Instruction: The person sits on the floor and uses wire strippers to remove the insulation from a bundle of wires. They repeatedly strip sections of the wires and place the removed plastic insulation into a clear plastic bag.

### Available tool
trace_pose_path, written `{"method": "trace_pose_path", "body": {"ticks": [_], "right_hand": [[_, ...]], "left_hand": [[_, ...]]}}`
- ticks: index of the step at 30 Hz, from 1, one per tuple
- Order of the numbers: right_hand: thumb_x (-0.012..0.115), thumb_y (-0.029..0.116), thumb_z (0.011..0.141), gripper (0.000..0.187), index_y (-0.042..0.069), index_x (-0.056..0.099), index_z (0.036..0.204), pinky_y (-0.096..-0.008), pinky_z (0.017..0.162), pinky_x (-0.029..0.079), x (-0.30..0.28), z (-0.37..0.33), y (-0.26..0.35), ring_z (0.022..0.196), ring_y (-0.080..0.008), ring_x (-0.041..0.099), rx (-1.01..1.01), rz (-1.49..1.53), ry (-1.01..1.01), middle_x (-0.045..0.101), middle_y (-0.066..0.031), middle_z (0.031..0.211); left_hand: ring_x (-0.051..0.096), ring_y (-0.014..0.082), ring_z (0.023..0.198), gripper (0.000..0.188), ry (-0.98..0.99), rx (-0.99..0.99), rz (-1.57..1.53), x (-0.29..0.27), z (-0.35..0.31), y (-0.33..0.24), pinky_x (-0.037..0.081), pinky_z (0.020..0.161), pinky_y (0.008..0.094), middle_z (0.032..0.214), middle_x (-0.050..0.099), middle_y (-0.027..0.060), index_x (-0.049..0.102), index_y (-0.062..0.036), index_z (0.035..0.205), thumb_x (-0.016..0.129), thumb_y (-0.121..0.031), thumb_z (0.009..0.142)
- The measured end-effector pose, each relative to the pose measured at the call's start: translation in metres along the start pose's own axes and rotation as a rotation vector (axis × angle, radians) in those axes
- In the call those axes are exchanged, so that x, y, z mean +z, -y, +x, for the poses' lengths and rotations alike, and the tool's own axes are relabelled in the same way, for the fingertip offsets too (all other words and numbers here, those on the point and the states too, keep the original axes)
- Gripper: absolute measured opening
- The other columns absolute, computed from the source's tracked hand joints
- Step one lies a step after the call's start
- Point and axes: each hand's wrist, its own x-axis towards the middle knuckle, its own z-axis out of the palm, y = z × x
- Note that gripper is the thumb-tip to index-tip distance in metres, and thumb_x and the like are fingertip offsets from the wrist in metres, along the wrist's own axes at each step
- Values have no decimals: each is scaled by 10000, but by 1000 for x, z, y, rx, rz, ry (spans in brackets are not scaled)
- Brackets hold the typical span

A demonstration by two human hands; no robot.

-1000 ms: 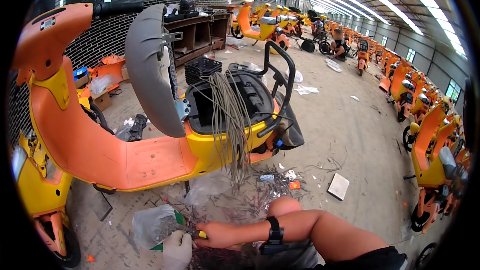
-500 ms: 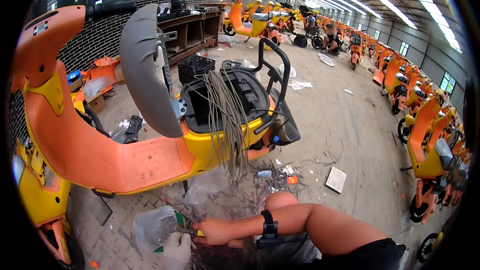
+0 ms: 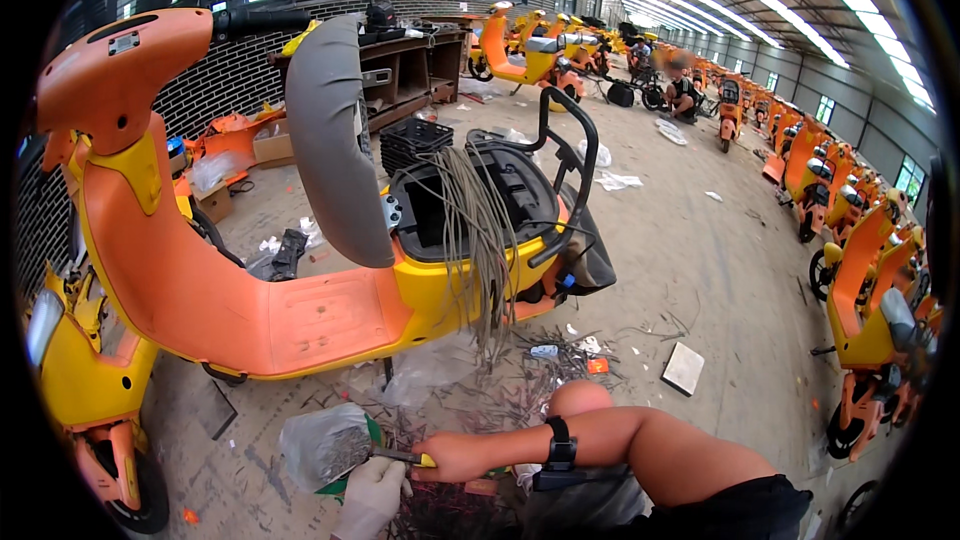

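My left hand (image 3: 372,496), in a pale glove, is closed low in the view, with its fingertips by the end of a slim dark tool (image 3: 400,456) with a yellow handle. What those fingers pinch is too small to make out. Bare and wrapped round the yellow handle, my right hand (image 3: 450,456) points the tool leftward. Beside the left hand lies a clear plastic bag (image 3: 308,440) with green edging and grey pieces inside. Dark cut strips (image 3: 470,410) litter the floor around both hands. A bundle of grey cables (image 3: 470,205) hangs over the orange-and-yellow scooter (image 3: 330,325) in front.
The scooter's grey seat (image 3: 325,140) is tipped up. Black crates (image 3: 412,145) and a wooden cabinet (image 3: 415,75) stand behind it. A pale slab (image 3: 683,369) lies on the floor at right. Rows of scooters (image 3: 860,310) line the right side; a person (image 3: 683,95) crouches far back.
The whole view has shifted slightly, so the scene sits further right. My hands stay together by the bag, and more of the tool shows between them.
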Motion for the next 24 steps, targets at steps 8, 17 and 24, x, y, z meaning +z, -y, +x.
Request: {"method": "trace_pose_path", "body": {"ticks": [8,17,24], "right_hand": [[624,338,908,356,-14,590,949,-446,658,493,-4,-11,-3,674,-367,634,-45,65,56,633,-197,688],[607,309,936,315,-2,564,914,-372,550,488,3,-17,-18,544,-216,619,-38,148,104,613,-87,602],[613,316,932,330,-12,573,928,-380,551,492,-20,-26,1,540,-217,622,31,153,177,612,-87,599]], "left_hand": [[597,128,604,245,69,123,87,-3,-8,-9,475,583,297,654,634,53,661,13,850,541,-181,942],[590,201,686,162,119,177,81,-3,-26,-34,470,635,339,792,627,94,679,-43,987,569,-156,952],[617,278,838,151,117,501,442,-3,-19,-13,504,720,374,1002,635,111,662,-41,1033,568,-106,935]]}}
